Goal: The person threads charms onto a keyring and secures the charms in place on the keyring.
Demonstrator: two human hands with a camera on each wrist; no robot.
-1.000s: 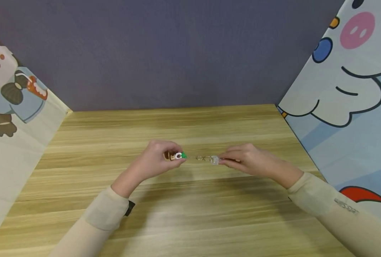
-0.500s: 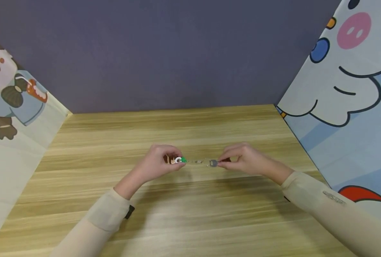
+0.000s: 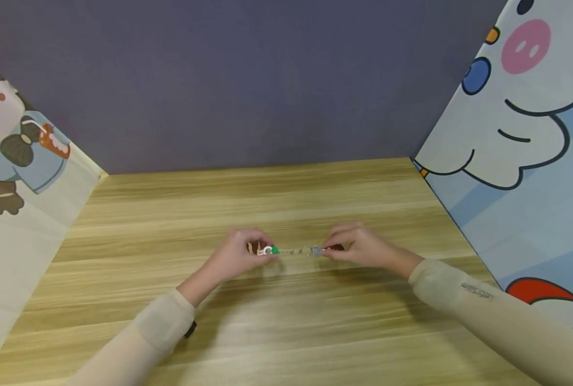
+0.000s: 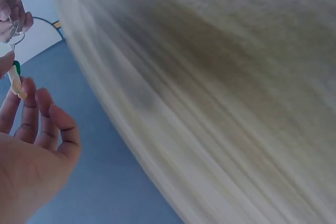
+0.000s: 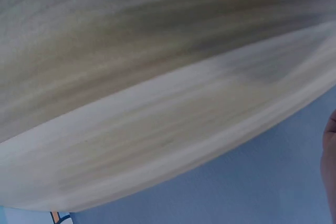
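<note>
A keychain is stretched level between my two hands above the wooden table. My left hand point(image 3: 235, 254) pinches its small green and white charm point(image 3: 269, 250) between thumb and fingers. A thin metal chain point(image 3: 293, 251) runs from the charm towards the right. At the far end, my right hand point(image 3: 364, 249) pinches a small clear piece point(image 3: 317, 251) beside the ring. In the left wrist view, the charm point(image 4: 16, 81) shows pale with a green top, and the other left fingers are spread below it. Only a sliver of a hand point(image 5: 329, 156) enters the right wrist view.
The wood-grain table point(image 3: 286, 321) lies under both hands. A dark grey-blue wall point(image 3: 267, 80) rises behind its far edge. Cartoon-printed panels stand at the left point(image 3: 26, 161) and at the right point(image 3: 518, 134).
Both hands, with the keychain still stretched between them, sit slightly lower in the head view. The right hand has drifted a little left. The head camera has shifted slightly too.
</note>
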